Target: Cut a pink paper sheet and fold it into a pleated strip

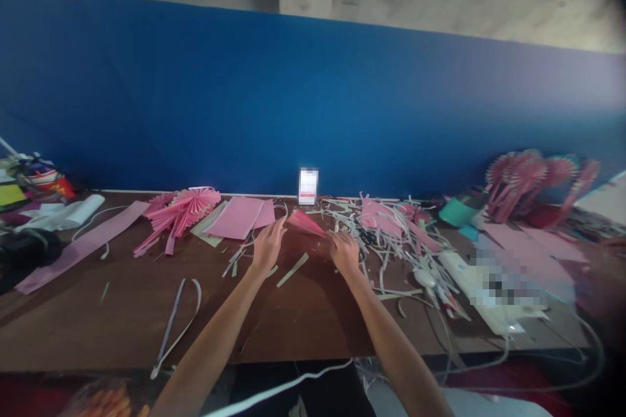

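Between my two hands is a folded strip of bright pink paper (306, 223), blurred and slanting down to the right. My right hand (343, 251) has its curled fingers closed on the strip's lower right end. Just left of the strip, my left hand (268, 247) is raised with its fingers apart, and nothing shows in it. Flat pink sheets (237, 217) lie beyond my left hand. A pile of white paper strips (386, 247) is to the right of my right hand.
Pleated pink fans (195, 205) lie at the left, and more fans (525, 172) stand at the far right. A lit phone (308, 186) leans on the blue partition (274, 104). A white power strip (472, 290) and cables are on the brown table (122, 313).
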Motion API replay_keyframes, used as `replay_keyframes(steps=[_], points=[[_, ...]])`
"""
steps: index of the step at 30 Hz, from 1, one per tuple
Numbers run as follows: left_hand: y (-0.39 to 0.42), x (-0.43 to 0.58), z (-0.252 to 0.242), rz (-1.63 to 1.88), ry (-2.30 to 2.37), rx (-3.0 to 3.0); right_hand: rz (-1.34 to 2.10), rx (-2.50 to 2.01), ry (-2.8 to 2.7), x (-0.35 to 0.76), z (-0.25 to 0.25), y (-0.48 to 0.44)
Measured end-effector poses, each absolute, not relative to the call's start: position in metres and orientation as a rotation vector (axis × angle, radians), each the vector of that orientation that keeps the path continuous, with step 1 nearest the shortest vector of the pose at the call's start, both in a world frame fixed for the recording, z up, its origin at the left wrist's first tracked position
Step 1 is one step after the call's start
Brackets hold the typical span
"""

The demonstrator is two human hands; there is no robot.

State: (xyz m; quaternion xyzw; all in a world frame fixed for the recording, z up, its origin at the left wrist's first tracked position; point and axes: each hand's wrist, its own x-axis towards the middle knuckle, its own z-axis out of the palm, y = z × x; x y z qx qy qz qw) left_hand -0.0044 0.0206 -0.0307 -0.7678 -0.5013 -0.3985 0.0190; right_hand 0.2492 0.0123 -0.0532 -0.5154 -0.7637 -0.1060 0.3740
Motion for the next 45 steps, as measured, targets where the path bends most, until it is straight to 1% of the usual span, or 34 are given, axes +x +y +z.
replay_keyframes(steps=[2, 4, 7, 10, 13, 17, 22, 25, 28, 31, 38, 45], points=[[0.017, 0.002, -0.031, -1.288, -1.637, -2.312, -0.256, -1.335, -1.854, 0.246, -0.057, 0.011], [0.011, 0.014, -0.031, -1.306, -1.709, -2.389, -0.247, -1.300, -1.847, 0.239, -0.058, 0.007], [0.001, 0.034, -0.030, -1.467, -1.819, -2.573, -0.233, -1.170, -2.025, 0.223, -0.054, 0.000], [-0.004, 0.048, -0.028, -1.673, -1.907, -2.600, -0.205, -1.043, -2.205, 0.206, -0.047, -0.006], [-0.002, 0.049, -0.028, -1.719, -1.933, -2.537, -0.158, -1.015, -2.252, 0.197, -0.040, -0.007], [0.004, 0.043, -0.032, -1.580, -1.833, -2.497, -0.115, -1.020, -2.310, 0.197, -0.036, -0.007], [0.011, 0.028, -0.032, -1.129, -1.629, -2.453, -0.118, -1.081, -2.232, 0.205, -0.042, -0.006], [0.014, 0.022, -0.029, -0.950, -1.551, -2.427, -0.221, -1.191, -2.068, 0.208, -0.045, -0.006], [0.014, 0.022, -0.029, -0.865, -1.524, -2.431, -0.339, -1.306, -1.957, 0.208, -0.043, -0.008], [0.013, 0.026, -0.031, -0.799, -1.523, -2.424, -0.373, -1.361, -1.992, 0.207, -0.038, -0.007], [0.011, 0.032, -0.039, -0.682, -1.364, -2.604, -0.211, -1.297, -2.233, 0.215, -0.042, -0.001], [0.012, 0.028, -0.044, -0.639, -1.297, -2.712, -0.188, -1.273, -2.326, 0.223, -0.048, 0.002]])
